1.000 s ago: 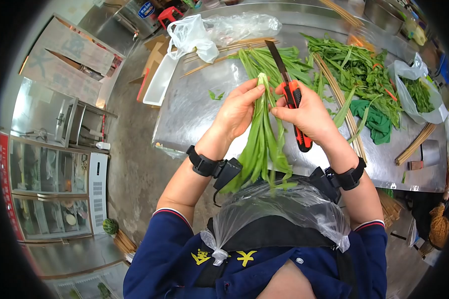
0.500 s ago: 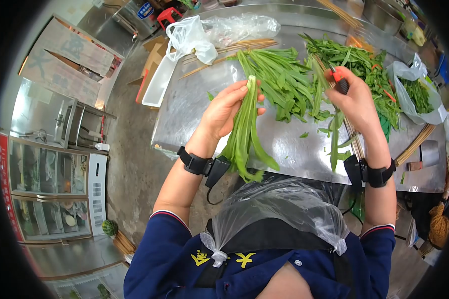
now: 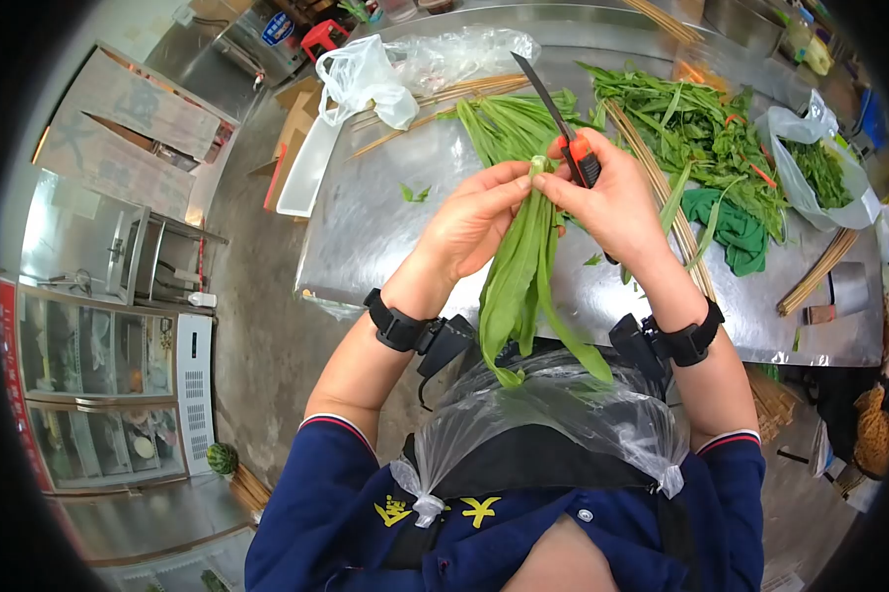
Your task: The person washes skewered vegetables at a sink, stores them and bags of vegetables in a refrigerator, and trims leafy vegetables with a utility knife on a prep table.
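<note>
We had the leaf bunch [image 3: 519, 266] between left hand [image 3: 472, 222] and right hand [image 3: 610, 205]; to its right, on our counter [image 3: 366, 227], sticks [image 3: 652, 176] lay left of a leaf heap [image 3: 689, 138], with a bag [image 3: 862, 202] (greens [image 3: 817, 173] inside) farther right.

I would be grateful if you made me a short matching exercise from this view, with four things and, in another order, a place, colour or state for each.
Things
1. Utility knife
2. Bunch of greens
3. Cloth
4. Tray

Descriptions
A. White, by the left edge of the metal table
B. Held near its stem end by the left hand, leaves hanging down
C. Green, lying crumpled on the table
D. Held in the right hand, blade pointing away from the body

Pairs: 1-D, 2-B, 3-C, 4-A
</note>
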`<act>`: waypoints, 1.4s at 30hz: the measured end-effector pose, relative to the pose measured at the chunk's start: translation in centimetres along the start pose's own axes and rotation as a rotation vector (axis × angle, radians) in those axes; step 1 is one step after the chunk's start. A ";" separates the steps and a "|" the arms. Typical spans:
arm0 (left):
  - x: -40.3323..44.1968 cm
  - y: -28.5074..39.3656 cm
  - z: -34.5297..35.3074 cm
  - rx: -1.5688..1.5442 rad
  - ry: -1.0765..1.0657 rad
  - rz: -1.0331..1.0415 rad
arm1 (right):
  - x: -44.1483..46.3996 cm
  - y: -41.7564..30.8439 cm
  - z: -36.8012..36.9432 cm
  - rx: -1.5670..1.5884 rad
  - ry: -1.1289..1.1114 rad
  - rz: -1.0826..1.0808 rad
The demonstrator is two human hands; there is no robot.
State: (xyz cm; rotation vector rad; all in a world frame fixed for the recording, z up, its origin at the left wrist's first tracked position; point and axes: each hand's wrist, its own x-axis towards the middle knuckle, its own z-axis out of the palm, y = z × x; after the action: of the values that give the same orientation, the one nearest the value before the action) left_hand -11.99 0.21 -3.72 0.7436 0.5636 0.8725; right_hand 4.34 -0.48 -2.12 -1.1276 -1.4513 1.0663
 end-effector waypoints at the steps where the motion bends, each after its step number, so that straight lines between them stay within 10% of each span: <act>1: 0.0 -0.2 -0.2 0.025 -0.003 0.024 | 0.1 0.3 0.0 0.001 0.001 0.001; 13: 0.2 -0.6 -1.5 0.534 0.055 0.152 | 0.8 0.5 -0.9 -0.492 0.013 -0.054; 20: -1.2 1.3 -1.3 0.275 0.043 0.046 | 2.9 1.3 -5.4 -1.016 0.581 -0.624; 25: -1.2 1.1 -0.4 0.658 0.043 0.200 | -0.2 0.3 -2.0 -0.082 -0.069 -0.035; 31: -2.0 2.3 0.9 1.408 0.082 0.495 | -0.2 1.2 0.4 0.523 -0.077 0.276; 33: -2.5 2.2 1.2 1.918 0.318 0.909 | -0.1 1.8 0.7 0.574 -0.063 0.320; 42: -4.0 0.8 -0.7 1.913 0.335 0.683 | -1.3 1.9 1.6 0.554 -0.091 0.272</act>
State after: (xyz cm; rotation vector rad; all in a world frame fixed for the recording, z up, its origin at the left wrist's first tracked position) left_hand -14.94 -2.53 -2.94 2.6524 1.5003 0.8788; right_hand 3.17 -1.47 -4.40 -0.8899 -0.9849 1.6068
